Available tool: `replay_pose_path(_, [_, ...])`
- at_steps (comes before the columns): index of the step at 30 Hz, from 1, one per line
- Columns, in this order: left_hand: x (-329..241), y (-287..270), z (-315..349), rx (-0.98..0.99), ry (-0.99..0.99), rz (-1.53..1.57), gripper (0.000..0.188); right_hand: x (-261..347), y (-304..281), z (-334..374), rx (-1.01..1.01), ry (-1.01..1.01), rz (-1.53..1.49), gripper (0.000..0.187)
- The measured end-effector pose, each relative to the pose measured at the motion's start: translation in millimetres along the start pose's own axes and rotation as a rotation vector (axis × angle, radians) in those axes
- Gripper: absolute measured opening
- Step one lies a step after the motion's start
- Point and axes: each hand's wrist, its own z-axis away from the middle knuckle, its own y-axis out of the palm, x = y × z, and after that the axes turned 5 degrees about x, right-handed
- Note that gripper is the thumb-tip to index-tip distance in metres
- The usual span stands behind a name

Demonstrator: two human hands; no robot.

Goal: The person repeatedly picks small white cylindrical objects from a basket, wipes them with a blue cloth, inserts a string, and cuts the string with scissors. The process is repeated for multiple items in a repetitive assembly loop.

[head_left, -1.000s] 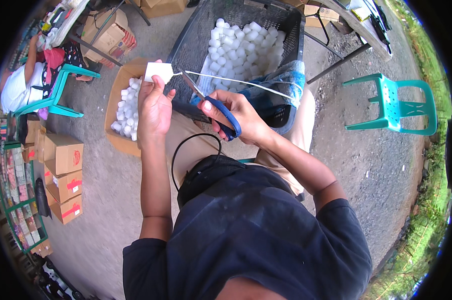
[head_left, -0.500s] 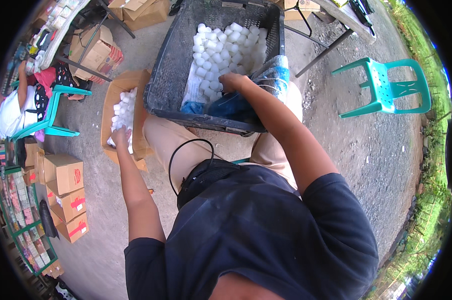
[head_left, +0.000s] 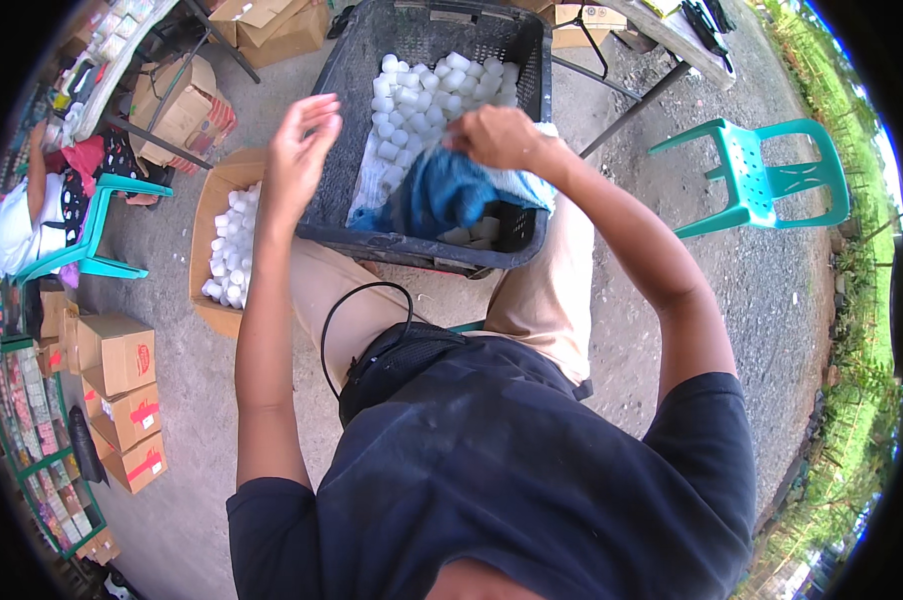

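The place is outdoors, on a grey gravel ground (head_left: 672,250) with grass at the far right. A dark plastic crate (head_left: 352,70) rests on the lap of the seated person, and its long axis runs away from the person, toward the top of the view. The far half of the crate is full of small white cups (head_left: 422,90); the near half holds a blue cloth (head_left: 442,195) over a white bag.

The right hand (head_left: 497,138) is closed on the blue cloth, with the fingers bent around its upper edge, inside the crate at its near right part. The left hand (head_left: 297,150) is open and holds nothing; its fingers are spread a little and point up, and it is above the left wall of the crate.

Just left of the crate, on the ground, a cardboard box (head_left: 212,215) holds more white cups. A green chair (head_left: 772,180) stands well apart to the right. At the far left another person (head_left: 12,235) sits on a second green chair, near closed cardboard boxes (head_left: 117,355).
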Motion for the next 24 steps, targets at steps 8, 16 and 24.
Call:
replay_pose_path(8, [2.9, 55.8, 3.6, 0.412, -0.179, -0.015, 0.035, -48.1, -97.7, 23.1, -0.741, 0.170, -0.260, 0.033])
replay_pose_path(16, [51.1, 29.0, -19.8, 0.667, -0.370, -0.548, 0.032, -103.6, 19.6, 21.5, -0.371, 0.384, 0.131, 0.031])
replay_pose_path(24, [130.6, 78.3, -45.6, 1.359, -0.498, -0.911, 0.031, -75.8, 26.2, -1.0, -0.696, 0.263, -0.491, 0.029])
